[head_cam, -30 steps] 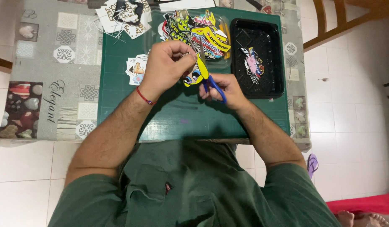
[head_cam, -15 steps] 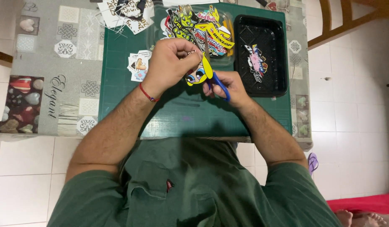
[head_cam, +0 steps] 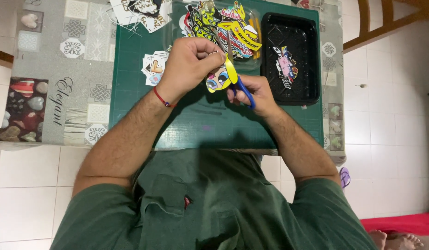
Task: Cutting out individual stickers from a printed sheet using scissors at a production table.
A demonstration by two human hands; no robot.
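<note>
my green shirt fills the bottom of the view & hides the near edge of the dark green cutting mat [head_cam: 210, 125], which lies on the grey patterned tablecloth [head_cam: 61, 69]. the table's far edge is cut off at the top, so the things back there show only in part.

containers: 2. the black rectangular plastic tray [head_cam: 291, 88] on the right of the mat holds 1 pink and multicolour cut-out sticker [head_cam: 286, 66]. just left of it, the clear plastic tray [head_cam: 177, 21] holds a heap of yellow, red and black stickers [head_cam: 223, 25]; they overlap too much to count, & the tray's rim is hard to trace.

loose on the mat: a small stack of white-edged sticker pieces [head_cam: 154, 67] left of my left wrist, maybe 3, can't be sure. a pile of white paper offcuts with black print [head_cam: 138, 11] sits at the top, cut off by the frame.

my left hand [head_cam: 189, 65] is curled, fingers pinching the top of the yellow-edged cartoon sticker with big blue eyes [head_cam: 219, 78], held up over the mat centre, front of the clear tray. my right hand [head_cam: 254, 92] is closed round the blue-handled scissors [head_cam: 244, 92]; handles mostly hidden in my grip. blades point up past the sticker, look slightly apart, tips lost vs the heap behind.
</note>
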